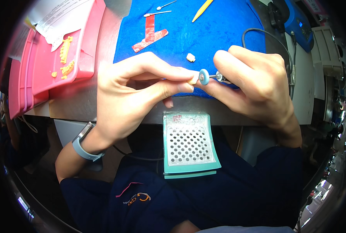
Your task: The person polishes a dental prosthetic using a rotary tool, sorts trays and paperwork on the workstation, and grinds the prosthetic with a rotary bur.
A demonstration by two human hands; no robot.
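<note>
My left hand (132, 87) is closed, pinching a small cream-coloured dental crown (193, 80) between thumb and forefinger. Most of the crown is covered by the fingertips. My right hand (254, 79) is wrapped round a rotary handpiece (222, 77), whose body is largely hidden by the fingers. On its shank sits a light blue polishing wheel (204, 77), right beside the crown; whether they touch I cannot tell. A second cream crown (191, 57) lies on the blue towel (227, 27) just beyond my fingertips.
At the left stands a pink tray (85, 50) with orange dental pieces (65, 50) and a paper sheet (60, 17). Red strips (149, 31), two rotary burs (157, 13) and a yellow pencil (202, 11) lie on the towel. A teal perforated vent (190, 145) juts towards me. A blue control box (299, 25) stands far right.
</note>
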